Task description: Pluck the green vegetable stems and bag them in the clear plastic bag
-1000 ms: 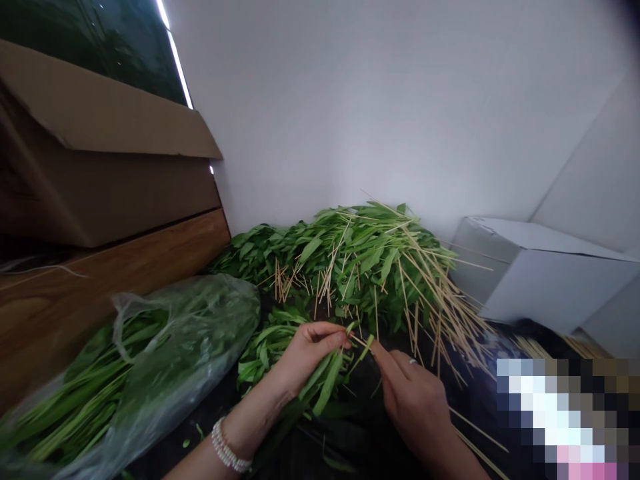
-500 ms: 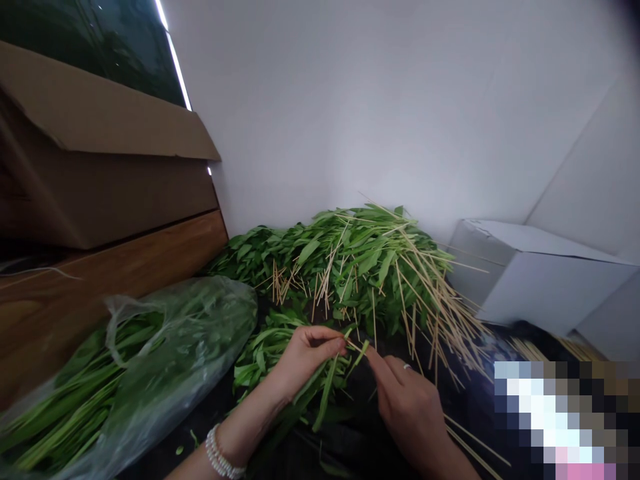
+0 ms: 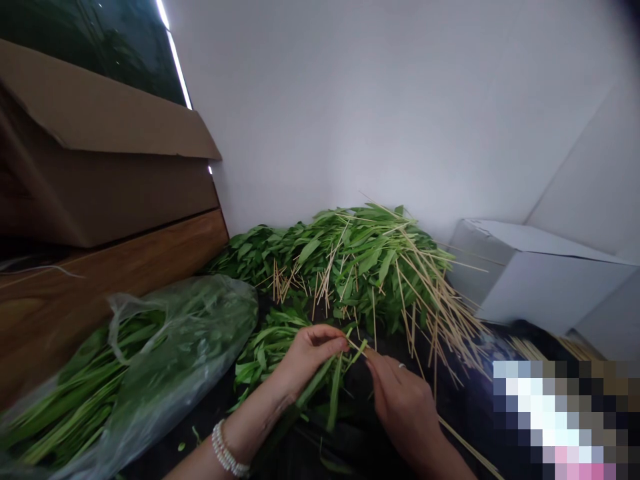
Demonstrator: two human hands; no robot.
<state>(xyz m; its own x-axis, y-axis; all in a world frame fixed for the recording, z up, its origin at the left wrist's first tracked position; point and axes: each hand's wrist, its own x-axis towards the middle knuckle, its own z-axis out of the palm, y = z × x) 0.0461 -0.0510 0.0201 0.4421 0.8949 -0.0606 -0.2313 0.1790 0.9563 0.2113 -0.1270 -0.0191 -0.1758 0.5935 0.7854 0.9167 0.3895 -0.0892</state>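
Note:
My left hand [image 3: 306, 357] pinches a small bunch of long green leaves [image 3: 330, 383] that hang down from its fingertips. My right hand [image 3: 403, 407], with a ring on one finger, pinches a thin wooden stick [image 3: 356, 347] whose tip meets the leaves between the two hands. Just beyond the hands lies a big heap of green leaves threaded on many pale sticks [image 3: 370, 267]. A smaller pile of loose leaves [image 3: 267, 340] lies left of my left hand.
A clear plastic bag of green stems [image 3: 135, 367] lies at the left on the dark surface. A wooden ledge [image 3: 110, 280] carries a brown cardboard box [image 3: 100, 153]. A white box [image 3: 530, 273] stands at the right by the white wall.
Both hands have shifted slightly; the right hand has drawn closer to the left, and the held leaves hang a little straighter.

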